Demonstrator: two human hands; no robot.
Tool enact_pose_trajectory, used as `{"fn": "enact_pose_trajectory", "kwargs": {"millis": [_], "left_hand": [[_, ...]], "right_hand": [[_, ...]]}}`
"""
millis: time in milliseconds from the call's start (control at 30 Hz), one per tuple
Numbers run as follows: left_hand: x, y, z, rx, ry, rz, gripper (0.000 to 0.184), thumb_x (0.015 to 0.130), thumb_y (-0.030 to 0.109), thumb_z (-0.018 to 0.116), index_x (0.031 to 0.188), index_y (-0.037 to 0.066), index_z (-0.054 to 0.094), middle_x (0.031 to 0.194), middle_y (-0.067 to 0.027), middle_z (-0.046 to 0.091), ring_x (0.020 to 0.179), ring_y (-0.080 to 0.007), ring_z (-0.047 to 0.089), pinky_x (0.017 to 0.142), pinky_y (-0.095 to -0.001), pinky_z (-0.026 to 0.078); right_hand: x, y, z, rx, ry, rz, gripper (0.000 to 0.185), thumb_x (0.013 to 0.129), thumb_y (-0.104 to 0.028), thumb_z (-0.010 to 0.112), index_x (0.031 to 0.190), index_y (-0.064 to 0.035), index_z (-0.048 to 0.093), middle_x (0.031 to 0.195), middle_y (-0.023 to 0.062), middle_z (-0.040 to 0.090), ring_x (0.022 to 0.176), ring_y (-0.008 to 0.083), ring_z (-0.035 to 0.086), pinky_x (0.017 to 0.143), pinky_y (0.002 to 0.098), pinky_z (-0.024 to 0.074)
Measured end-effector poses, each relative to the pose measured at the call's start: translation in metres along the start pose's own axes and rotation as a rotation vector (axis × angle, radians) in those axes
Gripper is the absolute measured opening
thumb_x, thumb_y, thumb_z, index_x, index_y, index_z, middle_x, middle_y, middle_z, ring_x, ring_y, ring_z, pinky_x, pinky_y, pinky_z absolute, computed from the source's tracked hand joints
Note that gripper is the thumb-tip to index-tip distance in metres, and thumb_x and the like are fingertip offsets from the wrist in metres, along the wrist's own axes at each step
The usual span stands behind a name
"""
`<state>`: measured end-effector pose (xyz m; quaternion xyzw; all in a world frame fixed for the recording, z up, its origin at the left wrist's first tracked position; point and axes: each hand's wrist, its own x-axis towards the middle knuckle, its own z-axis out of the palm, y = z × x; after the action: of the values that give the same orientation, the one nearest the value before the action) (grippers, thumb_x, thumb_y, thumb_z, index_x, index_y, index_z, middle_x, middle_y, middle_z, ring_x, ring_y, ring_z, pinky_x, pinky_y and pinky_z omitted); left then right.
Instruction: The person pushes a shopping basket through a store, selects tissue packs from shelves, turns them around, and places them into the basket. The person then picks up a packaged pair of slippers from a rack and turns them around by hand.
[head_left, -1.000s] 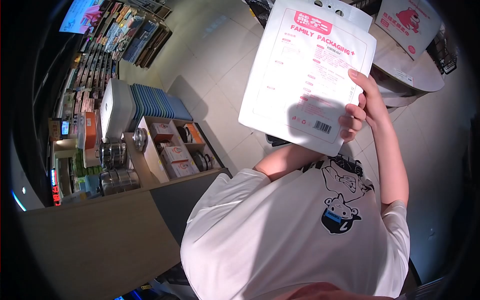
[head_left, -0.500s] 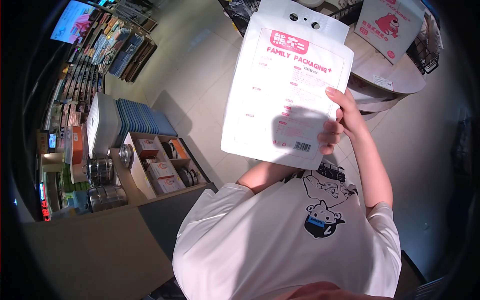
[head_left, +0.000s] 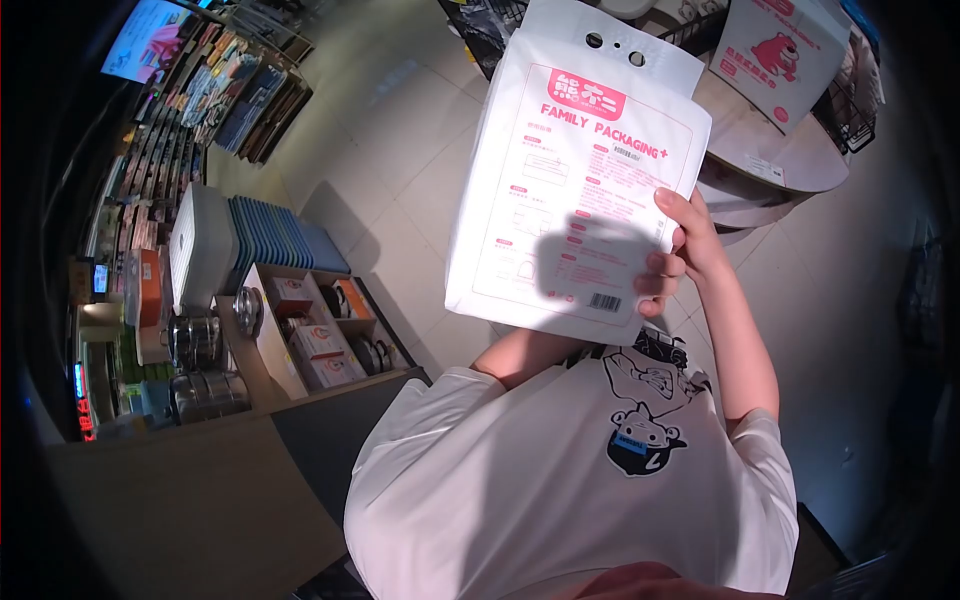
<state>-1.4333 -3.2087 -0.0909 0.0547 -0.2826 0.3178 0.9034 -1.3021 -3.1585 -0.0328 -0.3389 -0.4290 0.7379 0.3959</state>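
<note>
A white plastic pack of soft tissues (head_left: 590,190) is tilted up in front of my chest. It has pink lettering that reads "FAMILY PACKAGING+", small diagrams, a barcode and punched holes in its top flap. My right hand (head_left: 680,240) grips its right edge, thumb on the printed face and fingers curled at the side. My left forearm (head_left: 530,352) passes behind the pack, which hides the left hand. The shadow of a head falls across the lower print.
A similar pack with a pink bear (head_left: 775,60) stands on a round table (head_left: 770,175), beside a black wire basket (head_left: 850,115). On the left are a divided display box (head_left: 325,335), metal pots (head_left: 210,395), blue stacked goods (head_left: 285,235) and full shelves (head_left: 180,150).
The pack has shifted slightly right and down and its face has tilted, so the glare has faded and the diagrams on the left show. My right hand keeps its grip.
</note>
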Motion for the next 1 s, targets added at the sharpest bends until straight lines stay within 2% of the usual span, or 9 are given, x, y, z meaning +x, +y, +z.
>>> {"fn": "enact_pose_trajectory", "kwargs": {"millis": [200,267,367,533,633,733,833,933,1000], "left_hand": [[-0.004,0.001,-0.004,-0.058,-0.047,-0.044,0.077,0.093,0.054,0.058,0.145,0.001,0.040,0.101,-0.0038,0.048,0.086,-0.0194,0.052,0.080,-0.0418,0.050],[-0.013,-0.004,0.019,0.010,0.212,0.048,0.077,0.092,0.055,0.057,0.143,0.000,0.041,0.103,-0.0060,0.049,0.086,-0.0205,0.051,0.079,-0.0402,0.049],[-0.021,-0.003,0.041,0.222,0.323,0.112,0.086,0.094,0.067,0.042,0.144,-0.003,0.043,0.112,-0.0145,0.054,0.090,-0.0273,0.051,0.081,-0.0420,0.045],[-0.026,-0.001,0.040,0.243,0.468,0.272,0.084,0.094,0.065,0.043,0.144,-0.003,0.045,0.119,-0.0207,0.061,0.096,-0.0317,0.058,0.084,-0.0441,0.050],[-0.077,-0.017,0.054,0.553,0.633,0.358,0.080,0.095,0.060,0.046,0.145,-0.002,0.044,0.124,-0.0211,0.060,0.104,-0.0328,0.059,0.089,-0.0452,0.050],[-0.053,0.064,0.024,0.857,0.804,0.456,0.076,0.096,0.055,0.048,0.147,-0.001,0.044,0.129,-0.0216,0.059,0.111,-0.0338,0.060,0.093,-0.0463,0.051],[-0.079,0.071,0.021,1.170,0.980,0.563,0.072,0.097,0.051,0.050,0.148,0.000,0.043,0.135,-0.0220,0.059,0.118,-0.0349,0.061,0.097,-0.0474,0.051],[-0.112,0.104,-0.007,0.996,0.635,0.592,0.068,0.097,0.041,0.060,0.149,0.001,0.042,0.142,-0.0214,0.056,0.130,-0.0344,0.057,0.107,-0.0473,0.048],[-0.121,0.103,-0.010,0.986,0.623,0.558,0.070,0.095,0.043,0.064,0.148,0.000,0.044,0.139,-0.0205,0.058,0.127,-0.0341,0.058,0.104,-0.0469,0.050]], "right_hand": [[0.001,0.004,-0.004,0.024,-0.055,0.000,0.083,0.086,-0.036,0.073,0.147,0.0040,0.034,0.132,0.0184,0.053,0.120,0.0227,0.053,0.100,0.0353,0.0453],[0.000,0.009,-0.006,0.035,-0.051,0.009,0.084,0.086,-0.037,0.073,0.147,0.0039,0.033,0.133,0.0182,0.053,0.120,0.0228,0.053,0.101,0.0354,0.0448],[0.002,0.013,-0.010,0.050,-0.068,0.000,0.087,0.086,-0.039,0.074,0.149,0.0029,0.031,0.135,0.0175,0.051,0.121,0.0229,0.053,0.103,0.0358,0.0434],[0.004,0.024,-0.026,-0.025,-0.063,-0.073,0.072,0.095,-0.034,0.067,0.151,-0.0049,0.033,0.141,0.0096,0.052,0.124,0.0166,0.054,0.104,0.0340,0.0413],[-0.003,0.024,-0.039,-0.028,0.016,-0.101,0.060,0.097,-0.032,0.063,0.146,-0.0064,0.039,0.136,0.0091,0.057,0.119,0.0157,0.058,0.101,0.0329,0.0428],[-0.015,0.011,-0.033,-0.086,0.047,-0.157,0.054,0.097,-0.033,0.061,0.141,-0.0061,0.044,0.133,0.0111,0.058,0.116,0.0169,0.060,0.097,0.0324,0.0450],[-0.038,-0.007,-0.017,-0.104,0.009,-0.308,0.055,0.089,-0.014,0.068,0.139,-0.0045,0.045,0.126,0.0104,0.059,0.111,0.0156,0.058,0.100,0.0325,0.0422],[-0.064,-0.019,0.000,-0.486,-0.031,-0.488,0.067,0.080,-0.011,0.073,0.141,-0.0041,0.044,0.128,0.0102,0.058,0.112,0.0171,0.057,0.100,0.0348,0.0434],[-0.071,-0.019,0.008,-0.555,-0.023,-0.473,0.084,0.070,-0.012,0.080,0.143,-0.0036,0.041,0.131,0.0126,0.057,0.115,0.0221,0.057,0.102,0.0388,0.0443]]}}
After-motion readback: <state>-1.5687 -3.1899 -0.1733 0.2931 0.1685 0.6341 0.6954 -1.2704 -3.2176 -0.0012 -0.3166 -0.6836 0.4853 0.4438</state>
